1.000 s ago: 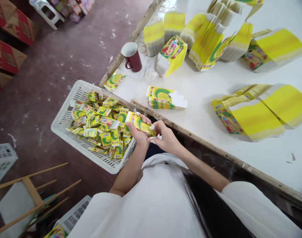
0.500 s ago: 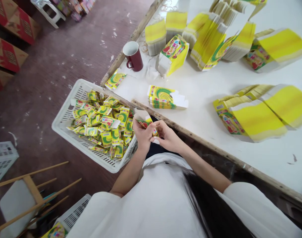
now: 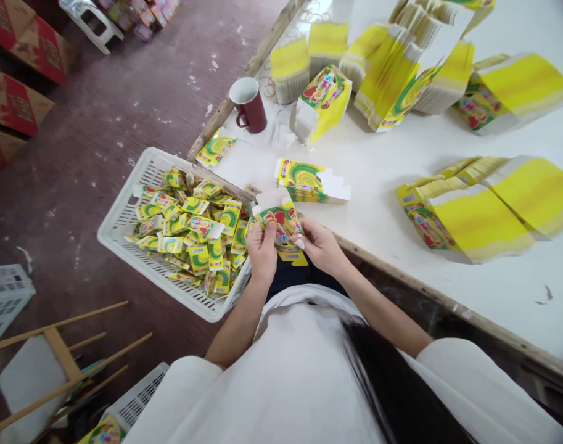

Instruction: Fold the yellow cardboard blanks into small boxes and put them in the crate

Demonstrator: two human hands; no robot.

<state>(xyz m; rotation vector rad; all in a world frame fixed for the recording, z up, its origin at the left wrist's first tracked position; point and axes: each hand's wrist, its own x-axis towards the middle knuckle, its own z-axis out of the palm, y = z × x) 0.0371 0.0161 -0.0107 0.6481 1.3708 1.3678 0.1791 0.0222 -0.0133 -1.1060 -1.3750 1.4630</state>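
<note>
A small printed carton [image 3: 277, 209], yellow, green and red with a pale flap standing up at its top, is held in front of my waist at the table's edge. My left hand [image 3: 263, 254] pinches its left side, thumb across the front. On the right side, my right hand [image 3: 322, 248] grips the lower part between thumb and fingers. A yellow flap with a barcode hangs below. Left of my hands sits a white plastic basket [image 3: 163, 288] heaped with small yellow-green packets [image 3: 198, 256]. Just beyond the carton lies a short stack of flattened cartons [image 3: 304, 179] on the table.
On the white table [image 3: 369, 225] stand a maroon mug [image 3: 252, 114], an upright carton [image 3: 327, 105] and several bundles of yellow carton blanks [image 3: 484, 209]. A single flat packet [image 3: 215, 148] lies by the wooden edge. A wooden-legged stool [image 3: 36, 370] is on the floor at left.
The carton has turned so its printed face shows more, and its top has risen toward the table. My right hand has shifted slightly up and right; both hands still hold it.
</note>
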